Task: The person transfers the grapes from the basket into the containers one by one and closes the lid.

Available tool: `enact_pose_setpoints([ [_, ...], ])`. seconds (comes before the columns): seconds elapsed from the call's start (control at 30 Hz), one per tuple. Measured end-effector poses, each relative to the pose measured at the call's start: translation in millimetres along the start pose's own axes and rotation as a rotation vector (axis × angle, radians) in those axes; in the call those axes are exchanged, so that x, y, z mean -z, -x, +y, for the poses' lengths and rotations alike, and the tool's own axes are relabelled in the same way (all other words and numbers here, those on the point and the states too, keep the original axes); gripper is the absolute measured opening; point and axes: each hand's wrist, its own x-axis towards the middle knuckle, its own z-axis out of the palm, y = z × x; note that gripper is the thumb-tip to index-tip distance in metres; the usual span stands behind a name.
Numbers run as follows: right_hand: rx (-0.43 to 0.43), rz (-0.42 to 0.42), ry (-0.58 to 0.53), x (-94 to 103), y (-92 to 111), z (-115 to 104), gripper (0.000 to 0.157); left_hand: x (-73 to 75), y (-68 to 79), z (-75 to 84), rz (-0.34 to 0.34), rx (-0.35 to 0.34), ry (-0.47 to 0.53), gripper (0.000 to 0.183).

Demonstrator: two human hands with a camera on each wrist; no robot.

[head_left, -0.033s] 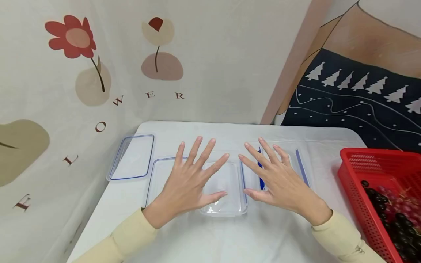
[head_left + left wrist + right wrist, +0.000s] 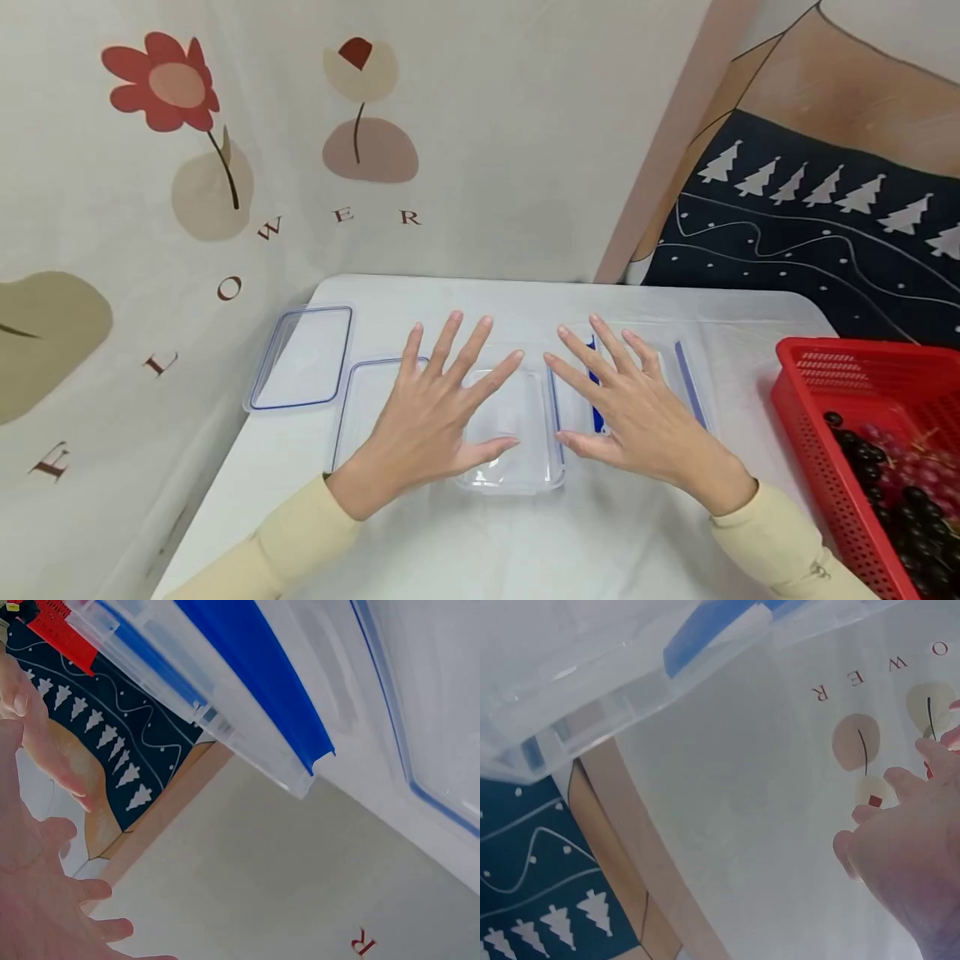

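Note:
My left hand [image 2: 435,412] is held up with its fingers spread, over a clear plastic container [image 2: 521,400] and a blue-edged lid [image 2: 369,404]. To its right, my right hand [image 2: 637,408] is spread the same way, holding nothing, in front of a clear container with blue clips [image 2: 692,379]. The hands are apart from each other. Another blue-edged lid [image 2: 303,358] lies at the table's left edge. In the left wrist view a blue clip [image 2: 259,682] shows large, away from the fingers. The hands hide parts of the containers and the nearer lid.
A red plastic basket [image 2: 798,442] stands at the right, with black grapes [image 2: 918,525] and red grapes [image 2: 926,471] inside. A white cloth covers the table [image 2: 585,554]. Behind it hang a flower-printed curtain [image 2: 510,167] and a dark cloth with white trees [image 2: 795,229].

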Motion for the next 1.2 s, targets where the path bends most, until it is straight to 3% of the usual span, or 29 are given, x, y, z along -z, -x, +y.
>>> enact_pose_setpoints([
  [0.17,-0.016,0.022,0.0,-4.5,6,1,0.088,-3.2,-0.8,1.9,0.006,0.015,0.002,0.094],
  [0.4,-0.08,0.01,-0.049,0.7,20,4,0.091,-11.6,-3.8,21.8,0.011,0.147,0.101,0.094],
  [0.53,-0.119,-0.001,-0.05,4.8,34,6,0.095,-19.1,-7.3,38.4,-0.05,0.231,0.154,0.095],
  [0.77,-0.243,0.005,-0.015,22.3,75,12,0.097,-39.7,-19.8,62.3,-0.205,0.348,0.266,0.102],
  [1.03,-0.355,-0.024,0.056,46.8,105,15,0.101,-55.4,-22.9,86.0,-0.208,0.352,0.355,0.097],
  [1.2,-0.431,-0.025,0.051,55.9,121,19,0.106,-61.8,-27.6,95.0,-0.184,0.348,0.33,0.098],
])
